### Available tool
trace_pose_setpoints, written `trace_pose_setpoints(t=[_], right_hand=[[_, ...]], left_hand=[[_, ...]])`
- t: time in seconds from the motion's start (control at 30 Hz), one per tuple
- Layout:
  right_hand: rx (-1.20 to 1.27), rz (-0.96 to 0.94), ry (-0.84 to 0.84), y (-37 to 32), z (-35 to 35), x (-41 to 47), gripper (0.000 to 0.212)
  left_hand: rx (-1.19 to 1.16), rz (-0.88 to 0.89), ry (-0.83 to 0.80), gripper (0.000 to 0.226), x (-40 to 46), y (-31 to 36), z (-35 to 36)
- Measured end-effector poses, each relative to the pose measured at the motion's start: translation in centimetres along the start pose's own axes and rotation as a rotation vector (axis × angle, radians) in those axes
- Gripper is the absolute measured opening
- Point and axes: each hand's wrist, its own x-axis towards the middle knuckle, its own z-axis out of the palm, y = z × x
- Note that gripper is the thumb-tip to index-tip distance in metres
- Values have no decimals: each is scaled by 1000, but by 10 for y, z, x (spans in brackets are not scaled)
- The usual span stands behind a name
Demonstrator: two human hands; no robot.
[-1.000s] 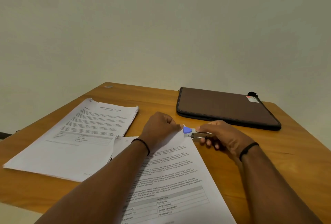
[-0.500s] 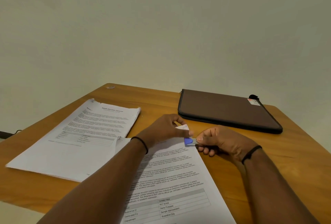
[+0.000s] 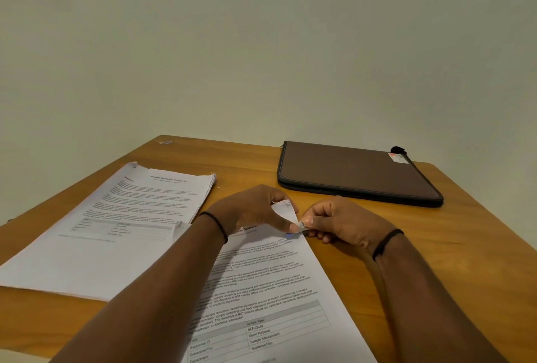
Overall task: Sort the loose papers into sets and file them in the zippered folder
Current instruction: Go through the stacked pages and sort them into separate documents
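Partly hidden between both hands, a small metal clip (blue-tipped, blurred) is pinched by the right hand. The left hand pinches the near paper set's lifted corner. A wooden table meets a plain wall. A second stack lies left; the brown zippered folder lies closed behind.

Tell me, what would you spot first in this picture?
Two hands meet at the middle of the wooden table: the left hand lifts the top corner of the near paper stack, and the right hand pinches a small metal clip with a blue tip there. Behind them at the right lies a brown folder, zipped shut, and a second paper stack lies at the left.
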Motion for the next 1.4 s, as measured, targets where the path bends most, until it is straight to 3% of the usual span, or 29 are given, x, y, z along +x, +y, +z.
trace_pose_setpoints(t=[0.17,0.37,0.63,0.83,0.97,1.13,1.23,1.4], right_hand=[[-69,-8,41,0,3,2,15],[-121,-8,70,1,6,3,22],[-178,-48,137,0,14,1,28],[-152,-66,160,2,16,-1,29],[-85,-61,194,2,17,-5,29],[-136,-24,503,16,11,2,27],[-218,40,690,24,8,7,26],[-446,148,724,30,9,16,27]], left_hand=[[158,-56,54,35,5,11,11],[250,-112,121,47,9,14,18],[310,-115,132,46,11,8,21],[261,-95,113,38,6,9,16],[55,2,157,29,-2,-7,8],[86,44,272,25,-3,-13,14],[141,21,295,34,-3,-12,18],[224,-3,301,62,-1,-6,22]])
